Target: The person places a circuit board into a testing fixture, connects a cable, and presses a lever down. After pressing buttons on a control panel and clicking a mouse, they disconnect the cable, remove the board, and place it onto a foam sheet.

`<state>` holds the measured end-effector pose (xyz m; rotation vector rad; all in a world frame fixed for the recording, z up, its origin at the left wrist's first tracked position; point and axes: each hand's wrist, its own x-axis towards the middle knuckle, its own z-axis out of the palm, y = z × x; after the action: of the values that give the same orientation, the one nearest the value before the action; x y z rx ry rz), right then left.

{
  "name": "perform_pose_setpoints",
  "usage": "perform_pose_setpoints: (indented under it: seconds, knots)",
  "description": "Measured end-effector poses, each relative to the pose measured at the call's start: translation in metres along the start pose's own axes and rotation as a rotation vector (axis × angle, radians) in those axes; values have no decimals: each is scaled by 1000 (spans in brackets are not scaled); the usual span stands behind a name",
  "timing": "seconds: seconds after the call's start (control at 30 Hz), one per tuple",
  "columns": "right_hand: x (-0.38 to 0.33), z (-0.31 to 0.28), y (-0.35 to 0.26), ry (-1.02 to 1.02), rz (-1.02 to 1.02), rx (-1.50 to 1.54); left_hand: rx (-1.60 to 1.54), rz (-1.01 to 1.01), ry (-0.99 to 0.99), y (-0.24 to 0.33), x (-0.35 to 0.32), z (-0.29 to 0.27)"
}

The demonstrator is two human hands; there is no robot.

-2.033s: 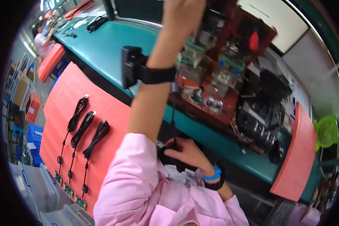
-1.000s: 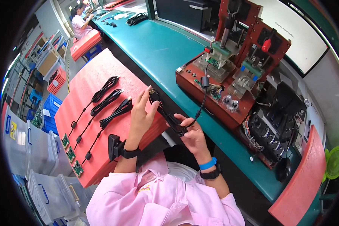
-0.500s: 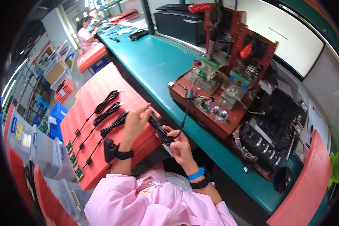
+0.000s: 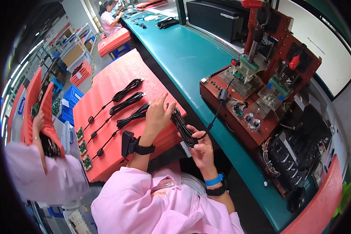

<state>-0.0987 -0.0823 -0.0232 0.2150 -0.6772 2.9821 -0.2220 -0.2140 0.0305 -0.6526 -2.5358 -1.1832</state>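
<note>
A coiled black cable (image 4: 184,128) is between my two hands, above the near edge of the foam stack. My right hand (image 4: 202,152) is closed round the lower end of the bundle. At its upper end my left hand (image 4: 158,116) pinches the cable between thumb and fingers; the plug there is hidden. From the bundle a lead runs up past a black cylindrical lump (image 4: 222,94) to a green circuit board (image 4: 239,74) in the red test fixture (image 4: 238,121). Three similar bundled cables (image 4: 126,105), each with a small green board (image 4: 83,147), lie on the red foam (image 4: 105,87) left of my hands.
A green workbench (image 4: 201,58) runs away to the far left, with a black box (image 4: 218,21) and a screen (image 4: 319,50) behind. At the left edge, a co-worker's hand (image 4: 38,121) reaches among red foam sheets (image 4: 46,113). Another person (image 4: 110,19) sits far off.
My view has shifted, so the scene sits further right. Both hands still hold the cable bundle. A co-worker's arm has come into view at the left among the foam sheets.
</note>
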Motion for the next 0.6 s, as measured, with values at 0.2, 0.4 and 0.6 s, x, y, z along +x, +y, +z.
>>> perform_pose_setpoints:
  seconds: [0.2, 0.4, 0.6]
  knots:
    - [0, 2, 3, -3, -16, 4, 57, 154, 84, -2, -6, -3]
    - [2, 3, 9, 99, -42, 64, -402, 59, -128, 25, -6, -1]
    - [4, 6, 3, 101, 61, -80, -1015, -292, -332, 37, 21, -6]
